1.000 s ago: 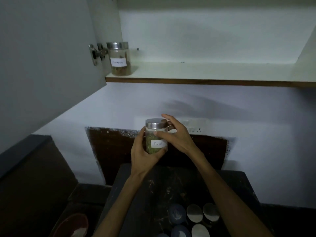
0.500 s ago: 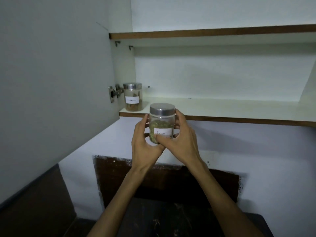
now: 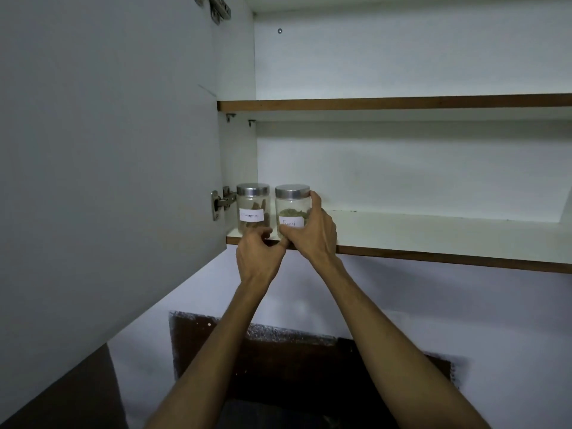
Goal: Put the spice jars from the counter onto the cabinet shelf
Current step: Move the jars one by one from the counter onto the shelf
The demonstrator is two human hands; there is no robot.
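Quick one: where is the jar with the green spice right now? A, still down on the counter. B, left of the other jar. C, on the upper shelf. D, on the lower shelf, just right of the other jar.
D: the green-spice jar stands on the lower shelf, right of the other jar, with the right hand around it.

I have a single view, from the camera worn on the head, and it looks forward and tilted upward into the open cabinet. The lower shelf (image 3: 433,230) sits about mid-frame, its front edge running left to right and dropping slightly toward the right. It is close, within arm's reach: both forearms enter from the bottom edge. The open door (image 3: 108,150) fills the left side, and the upper shelf (image 3: 393,103) crosses above.
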